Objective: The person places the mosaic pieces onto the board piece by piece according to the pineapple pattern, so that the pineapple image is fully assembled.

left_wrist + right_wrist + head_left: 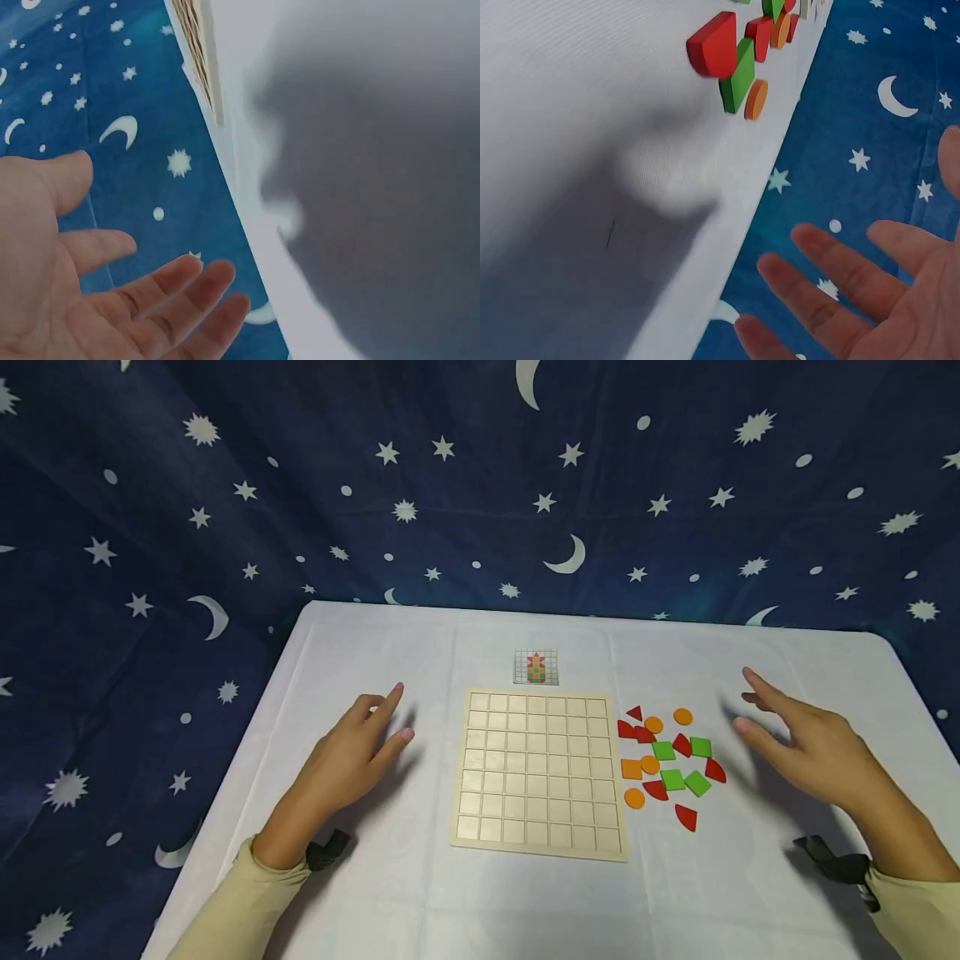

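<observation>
Hands spread on either side of a gridded board

Pale wooden square board with a grid of shallow cells (539, 774) lies flat mid-bench; bench covered in white cloth (390, 893). Just past its far edge: small printed card (536, 667), gridded, bearing a red, orange and green figure.

Loose flat pieces scattered along the board's right side, some close to its edge: red curved-edged pieces (686, 817), a red triangle (635, 713), green squares (697, 783), orange discs (682, 717), an orange square (632, 768). A few touch or overlap.

Left hand (348, 760): raised above the cloth, left of the board; grip apart, fingers loosely extended. Right hand (813, 747): raised right of the pieces; grip likewise apart, thumb well away from fingers. Shadows of both fall on the cloth.

Behind: dark blue fabric with white stars and moons (480, 477).
</observation>
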`<state>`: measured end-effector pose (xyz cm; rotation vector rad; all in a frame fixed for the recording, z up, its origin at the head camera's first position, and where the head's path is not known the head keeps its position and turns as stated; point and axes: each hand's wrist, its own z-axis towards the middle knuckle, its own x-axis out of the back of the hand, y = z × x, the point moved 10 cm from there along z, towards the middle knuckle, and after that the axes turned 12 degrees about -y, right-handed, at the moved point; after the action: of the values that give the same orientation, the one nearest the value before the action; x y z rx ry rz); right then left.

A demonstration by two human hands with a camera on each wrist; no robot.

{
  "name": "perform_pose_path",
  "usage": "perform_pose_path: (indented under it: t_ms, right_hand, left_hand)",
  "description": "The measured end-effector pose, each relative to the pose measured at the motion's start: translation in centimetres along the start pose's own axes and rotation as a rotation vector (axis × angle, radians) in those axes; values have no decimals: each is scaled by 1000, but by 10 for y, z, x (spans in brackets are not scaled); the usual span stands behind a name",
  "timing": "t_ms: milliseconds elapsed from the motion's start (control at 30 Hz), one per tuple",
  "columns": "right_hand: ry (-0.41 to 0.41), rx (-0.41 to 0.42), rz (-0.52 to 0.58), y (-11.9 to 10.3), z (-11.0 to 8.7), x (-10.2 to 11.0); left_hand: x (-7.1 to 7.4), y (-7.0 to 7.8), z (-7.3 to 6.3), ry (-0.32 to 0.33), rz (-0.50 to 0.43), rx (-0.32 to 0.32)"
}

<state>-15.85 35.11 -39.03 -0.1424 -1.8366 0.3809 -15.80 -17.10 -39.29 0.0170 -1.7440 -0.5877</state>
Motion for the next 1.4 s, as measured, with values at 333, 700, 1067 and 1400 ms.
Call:
perform_pose_path:
  t_ms: [333,700,1067,1400]
  right_hand:
    - [-78,-38,106,8,32,-13]
    - [-246,-160,244,15,55,-37]
    - [-296,-193,404,16,67,-49]
    - [-322,-194,483,16,72,-54]
  left_hand:
    - [-21,17,16,-43,-240,-69]
    - [-45,28,33,-126,-323,-43]
    - [-51,44,37,-140,-91,-53]
    - [-56,39,39,-257,-12,-9]
